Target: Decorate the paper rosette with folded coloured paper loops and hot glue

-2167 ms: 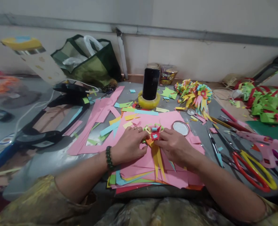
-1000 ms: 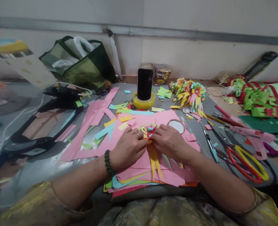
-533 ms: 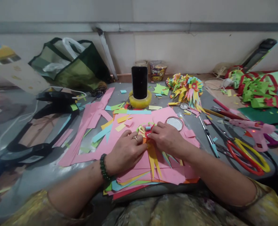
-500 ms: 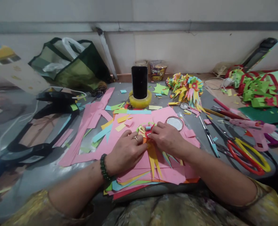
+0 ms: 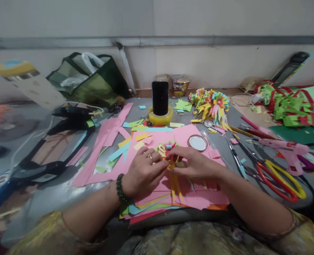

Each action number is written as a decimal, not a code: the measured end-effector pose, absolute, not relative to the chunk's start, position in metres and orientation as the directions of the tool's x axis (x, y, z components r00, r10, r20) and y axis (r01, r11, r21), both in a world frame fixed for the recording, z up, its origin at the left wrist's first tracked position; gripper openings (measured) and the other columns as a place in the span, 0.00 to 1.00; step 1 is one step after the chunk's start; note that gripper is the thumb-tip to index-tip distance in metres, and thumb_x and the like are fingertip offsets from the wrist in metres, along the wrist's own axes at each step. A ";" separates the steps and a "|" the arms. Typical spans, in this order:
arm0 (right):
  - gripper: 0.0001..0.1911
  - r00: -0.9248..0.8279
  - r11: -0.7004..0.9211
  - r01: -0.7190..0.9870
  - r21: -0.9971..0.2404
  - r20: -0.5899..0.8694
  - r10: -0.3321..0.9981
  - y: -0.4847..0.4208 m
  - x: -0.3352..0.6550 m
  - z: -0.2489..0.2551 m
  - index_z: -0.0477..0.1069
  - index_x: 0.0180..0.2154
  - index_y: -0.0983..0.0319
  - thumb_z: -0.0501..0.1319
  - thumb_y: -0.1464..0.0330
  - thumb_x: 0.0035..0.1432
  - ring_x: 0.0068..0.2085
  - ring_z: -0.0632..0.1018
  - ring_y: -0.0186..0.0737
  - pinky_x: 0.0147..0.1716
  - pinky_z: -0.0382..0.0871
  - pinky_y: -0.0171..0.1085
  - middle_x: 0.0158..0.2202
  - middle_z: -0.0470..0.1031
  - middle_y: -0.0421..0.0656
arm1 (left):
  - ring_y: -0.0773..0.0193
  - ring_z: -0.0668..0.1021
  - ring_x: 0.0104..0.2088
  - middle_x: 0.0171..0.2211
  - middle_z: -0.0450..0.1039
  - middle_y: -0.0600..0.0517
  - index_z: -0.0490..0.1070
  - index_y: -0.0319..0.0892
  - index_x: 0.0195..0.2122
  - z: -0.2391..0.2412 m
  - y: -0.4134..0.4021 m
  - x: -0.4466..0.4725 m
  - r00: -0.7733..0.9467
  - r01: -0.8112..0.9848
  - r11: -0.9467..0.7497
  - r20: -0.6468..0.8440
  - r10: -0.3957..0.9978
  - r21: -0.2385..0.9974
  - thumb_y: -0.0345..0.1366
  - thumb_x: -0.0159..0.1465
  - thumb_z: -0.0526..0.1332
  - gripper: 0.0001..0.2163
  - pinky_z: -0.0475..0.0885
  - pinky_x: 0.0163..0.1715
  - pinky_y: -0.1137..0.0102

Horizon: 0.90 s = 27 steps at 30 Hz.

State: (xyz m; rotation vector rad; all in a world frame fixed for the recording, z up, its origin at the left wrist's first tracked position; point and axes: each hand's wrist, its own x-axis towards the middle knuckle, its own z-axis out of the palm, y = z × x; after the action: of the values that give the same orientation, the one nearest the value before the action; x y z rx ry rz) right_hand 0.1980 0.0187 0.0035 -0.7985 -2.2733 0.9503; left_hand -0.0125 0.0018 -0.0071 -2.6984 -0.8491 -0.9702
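Note:
A small paper flower [image 5: 161, 148] with red, cream, green and blue pieces lies on stacked pink paper [image 5: 178, 132]. Yellow paper tails [image 5: 175, 186] hang from it toward me. My left hand [image 5: 147, 171], wearing a ring and a dark bead bracelet, is closed on the flower's left and lower side, its fingertips partly hidden. From the right, my right hand [image 5: 192, 162] bends its thumb and fingers round the flower's red part, closed on it. The two hands' fingertips meet there and cover much of the flower.
Behind the paper a phone [image 5: 160, 97] stands in a yellow tape roll [image 5: 161, 118]. A finished bunch of paper flowers [image 5: 212, 102] lies back right. Red-and-yellow-handled scissors [image 5: 276, 180], a pink glue gun [image 5: 287, 148] and a round lid [image 5: 197, 142] are at the right. Pink strips [image 5: 104, 141] lie left.
My right hand has drawn slightly toward me, its thumb and fingers now spread wider around the flower. My left hand stays at the flower. The whole view has shifted slightly.

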 end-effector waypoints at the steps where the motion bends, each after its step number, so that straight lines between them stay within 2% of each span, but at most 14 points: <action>1: 0.05 -0.683 0.536 0.291 -0.793 0.221 0.697 0.019 0.198 0.003 0.74 0.40 0.63 0.62 0.69 0.62 0.35 0.75 0.36 0.36 0.70 0.33 0.35 0.77 0.42 | 0.64 0.70 0.28 0.26 0.72 0.53 0.73 0.43 0.33 -0.008 0.003 -0.012 0.622 0.551 -0.832 0.633 0.462 0.066 0.32 0.65 0.59 0.05 0.63 0.34 0.65; 4: 0.04 -0.658 0.446 0.293 -0.846 0.160 0.736 0.020 0.197 0.001 0.74 0.38 0.63 0.61 0.71 0.61 0.34 0.76 0.36 0.35 0.71 0.33 0.33 0.78 0.41 | 0.65 0.72 0.29 0.27 0.74 0.53 0.74 0.43 0.35 -0.010 0.005 -0.011 0.610 0.522 -0.847 0.650 0.453 0.102 0.31 0.65 0.59 0.04 0.63 0.34 0.66; 7: 0.05 -0.609 0.464 0.380 -0.800 0.161 0.776 0.021 0.207 0.010 0.75 0.37 0.62 0.62 0.73 0.57 0.33 0.76 0.36 0.34 0.70 0.33 0.32 0.78 0.40 | 0.64 0.75 0.30 0.29 0.76 0.52 0.75 0.43 0.36 -0.011 0.007 -0.011 0.580 0.543 -0.826 0.645 0.498 0.150 0.30 0.64 0.58 0.06 0.66 0.35 0.66; 10: 0.03 -0.499 0.492 0.608 -0.623 0.182 0.847 0.016 0.235 0.024 0.73 0.33 0.61 0.61 0.73 0.56 0.30 0.75 0.36 0.30 0.67 0.33 0.30 0.76 0.40 | 0.63 0.76 0.31 0.29 0.76 0.51 0.75 0.43 0.35 -0.012 0.011 -0.013 0.504 0.598 -0.766 0.632 0.588 0.235 0.30 0.64 0.57 0.07 0.69 0.34 0.67; 13: 0.04 -0.306 0.350 0.835 -0.425 0.169 0.937 0.010 0.269 0.026 0.72 0.30 0.61 0.60 0.74 0.56 0.27 0.74 0.37 0.26 0.63 0.32 0.27 0.75 0.39 | 0.63 0.76 0.30 0.28 0.75 0.51 0.75 0.43 0.33 -0.013 0.016 -0.016 0.456 0.633 -0.720 0.613 0.645 0.286 0.30 0.64 0.56 0.08 0.71 0.31 0.69; 15: 0.05 -0.219 0.253 0.909 -0.330 0.137 0.966 0.008 0.283 0.018 0.73 0.29 0.61 0.60 0.74 0.55 0.28 0.75 0.38 0.26 0.63 0.32 0.27 0.76 0.40 | 0.64 0.76 0.29 0.28 0.74 0.51 0.75 0.43 0.31 -0.014 0.019 -0.017 0.456 0.653 -0.698 0.584 0.672 0.293 0.30 0.64 0.56 0.08 0.70 0.30 0.70; 18: 0.07 -0.220 0.235 0.944 -0.231 0.091 0.971 0.006 0.290 0.004 0.76 0.31 0.61 0.60 0.74 0.57 0.32 0.78 0.41 0.28 0.66 0.33 0.31 0.79 0.44 | 0.64 0.77 0.28 0.27 0.74 0.52 0.76 0.43 0.31 -0.015 0.020 -0.016 0.465 0.679 -0.680 0.555 0.690 0.277 0.30 0.63 0.57 0.08 0.70 0.28 0.71; 22: 0.09 -0.253 0.279 0.935 -0.220 0.137 0.958 -0.001 0.293 0.003 0.80 0.37 0.61 0.60 0.73 0.60 0.36 0.79 0.42 0.34 0.69 0.35 0.39 0.79 0.46 | 0.65 0.77 0.28 0.29 0.74 0.52 0.77 0.43 0.33 -0.014 0.021 -0.016 0.445 0.685 -0.665 0.551 0.705 0.297 0.31 0.64 0.56 0.09 0.71 0.29 0.72; 27: 0.10 -0.149 0.219 0.942 -0.255 0.265 0.952 -0.015 0.320 0.029 0.79 0.34 0.59 0.59 0.71 0.61 0.37 0.79 0.44 0.36 0.70 0.37 0.35 0.79 0.44 | 0.66 0.76 0.28 0.31 0.74 0.52 0.76 0.43 0.37 0.001 0.022 -0.029 0.414 0.685 -0.670 0.605 0.681 0.286 0.36 0.66 0.55 0.10 0.73 0.30 0.71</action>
State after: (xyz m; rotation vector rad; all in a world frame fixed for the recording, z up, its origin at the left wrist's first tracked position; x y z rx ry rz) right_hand 0.3198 -0.0147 0.0294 -1.7592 -2.1340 0.0397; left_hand -0.0285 0.0215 0.0013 -2.6368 -1.2730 -1.1232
